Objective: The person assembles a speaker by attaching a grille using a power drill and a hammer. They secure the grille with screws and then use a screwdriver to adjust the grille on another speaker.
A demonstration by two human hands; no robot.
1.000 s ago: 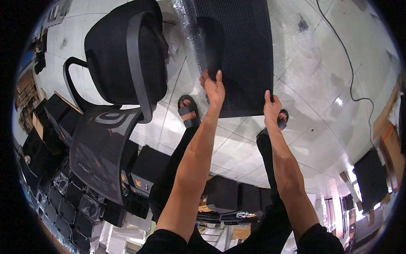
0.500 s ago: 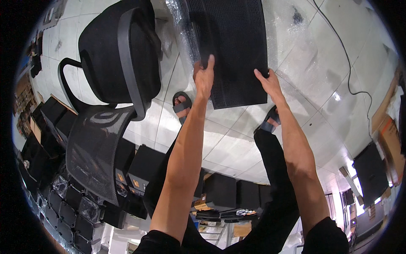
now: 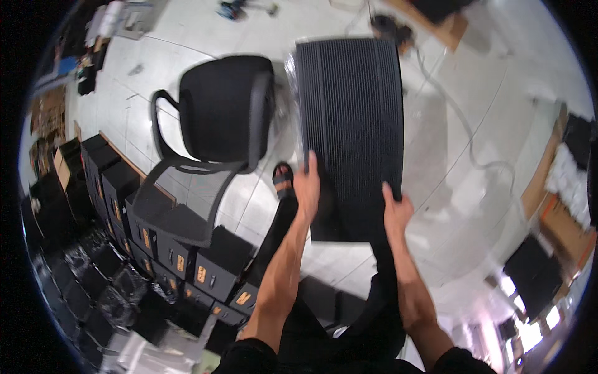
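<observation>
Head view: nearest me, my left hand point(image 3: 306, 190) and right hand point(image 3: 397, 218) are both clamped on the long black ribbed panel point(image 3: 355, 124), one on each long side toward its near end. My thumbs lie along the upper face; the fingers, mostly hidden, seem to wrap the edges. The panel stretches away in front of me, lengthwise, its near end overlapping my right leg from this angle. I can't tell whether its far end is held up or rests on the floor point(image 3: 436, 224).

With such a length ahead of my hands, I judge it would tip forward easily, so level wrists and an even squeeze on both sides matter most. My left hand sits a little farther up than my right; matching them should stop any twist. My sandalled left foot point(image 3: 283, 177) is just beside the left edge, worth minding.

Farther along that edge shows a strip of clear wrap point(image 3: 291, 71), which could slip under fingers. Left of it stands a black office chair point(image 3: 218, 106), near enough that a sideways swing might knock it. Off to the right, a cable point(image 3: 464, 124) crosses the floor, a possible snag underfoot.
</observation>
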